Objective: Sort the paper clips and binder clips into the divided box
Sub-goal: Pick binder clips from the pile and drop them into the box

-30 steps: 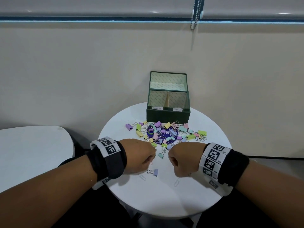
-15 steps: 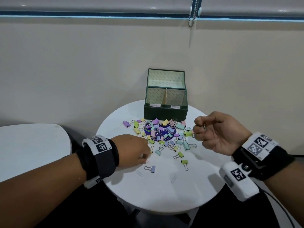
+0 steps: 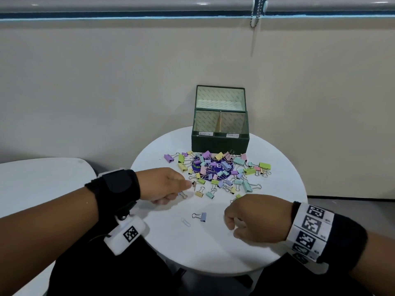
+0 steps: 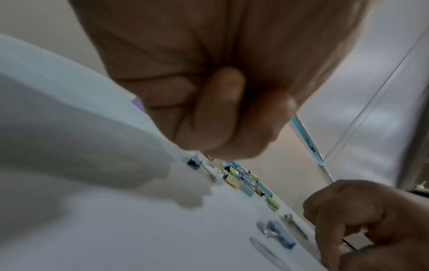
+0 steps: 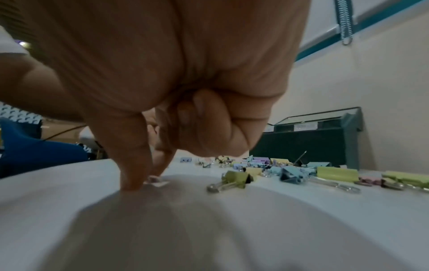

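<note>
A green divided box (image 3: 220,144) stands open at the back of the round white table (image 3: 213,253), both compartments looking empty. In front of it lies a pile of pastel binder clips (image 3: 237,161). My left hand (image 3: 190,185) is at the pile's near-left edge, fingers curled, pinching a small dark binder clip (image 3: 194,184). My right hand (image 3: 232,230) is down on the table near the front. In the right wrist view its thumb and forefinger (image 5: 146,176) pinch a small pale paper clip (image 5: 156,181) against the tabletop. A lilac binder clip (image 3: 202,216) and a white paper clip (image 3: 185,222) lie loose between my hands.
A second white table (image 3: 42,182) stands close on the left. The wall runs right behind the box, with a blind chain (image 3: 255,16) hanging above. A blue card (image 3: 213,166) lies under the pile. The table's rim curves close under both wrists.
My right hand has come down from beside the pile to the table's front and closed on the paper clip. My left hand has moved forward to the pile's edge.
</note>
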